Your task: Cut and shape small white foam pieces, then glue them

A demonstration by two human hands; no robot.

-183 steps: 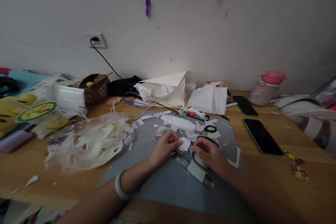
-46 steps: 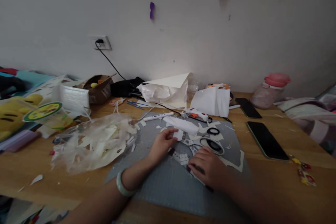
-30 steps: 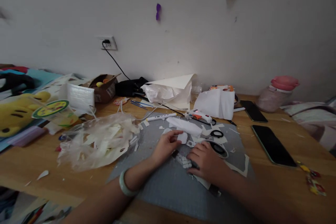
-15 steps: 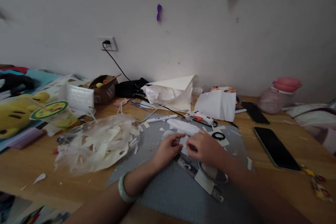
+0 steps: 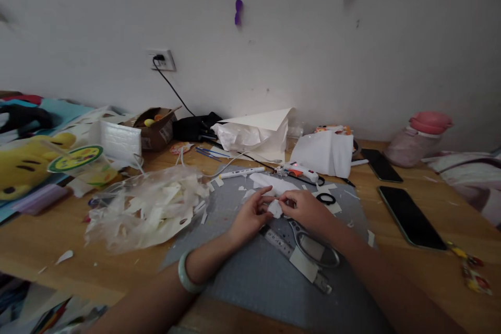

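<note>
Between my two hands is a small white paper piece [image 5: 275, 209], rounded in outline. My right hand [image 5: 303, 210] pinches it from the right with thumb and forefinger. My left hand [image 5: 250, 215] closes on its left edge, thumb below and fingers above. Just beyond the fingers lies a rolled white paper [image 5: 274, 183]. A steel ruler [image 5: 278, 242] slants across the grey cutting mat [image 5: 242, 282] under my hands. Grey-handled scissors [image 5: 332, 259] rest over the ruler's right side, partly hidden by my right hand. Paper scraps lie around.
A clear plastic bag [image 5: 148, 209] of paper offcuts lies to the left. Behind the mat are a white pen [image 5: 242, 172] and a glue gun [image 5: 301, 171] with a cable. Two phones [image 5: 410, 216] lie right, near a pink-lidded jar [image 5: 418, 138]. A lidded cup [image 5: 84, 167] stands left.
My right hand has shifted slightly, and the small white paper now shows more clearly between my fingers. More of the scissors' handle and the ruler shows. The view has tilted slightly.
</note>
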